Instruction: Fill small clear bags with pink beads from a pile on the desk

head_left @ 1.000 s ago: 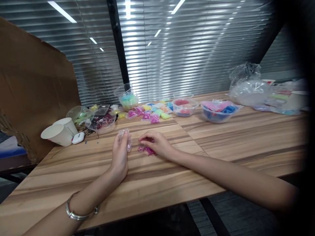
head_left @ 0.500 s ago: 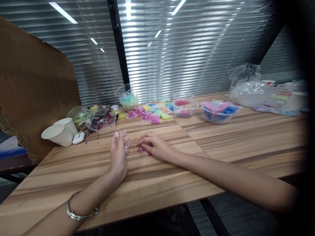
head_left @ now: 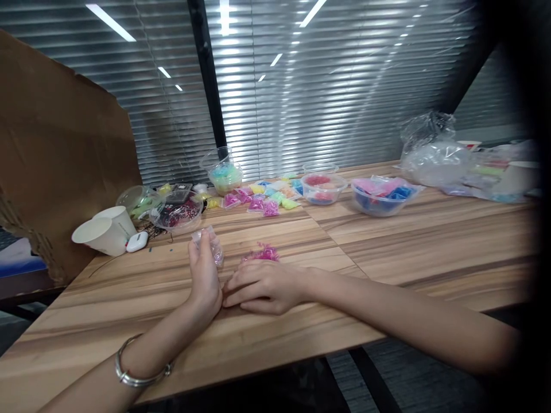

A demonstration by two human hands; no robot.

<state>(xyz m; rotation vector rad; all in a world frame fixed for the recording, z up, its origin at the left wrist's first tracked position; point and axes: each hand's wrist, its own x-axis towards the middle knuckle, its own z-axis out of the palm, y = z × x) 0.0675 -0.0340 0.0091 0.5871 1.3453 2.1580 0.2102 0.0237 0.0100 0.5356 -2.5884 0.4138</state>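
Observation:
My left hand [head_left: 204,278] stands on its edge on the wooden table, closed on a small clear plastic bag [head_left: 214,246] that sticks out past the thumb. Close to its right, my right hand [head_left: 262,287] rests palm down, fingers spread a little, with the fingertips near the left palm; whether anything lies under them is hidden. Just beyond the right hand lies a small heap of magenta beads [head_left: 266,252], its near part covered by the hand.
Small colourful bags [head_left: 271,207] lie at the back centre. Clear bowls with coloured contents [head_left: 322,189] stand behind, another [head_left: 374,201] to the right. Paper cups [head_left: 101,236] and a white case [head_left: 138,242] are at left, beside a cardboard panel [head_left: 64,143]. Plastic bags [head_left: 434,158] sit back right.
My right hand has moved off the magenta beads, toward me and left to beside my left hand. More of the beads shows. My left hand has shifted slightly left with the clear bag.

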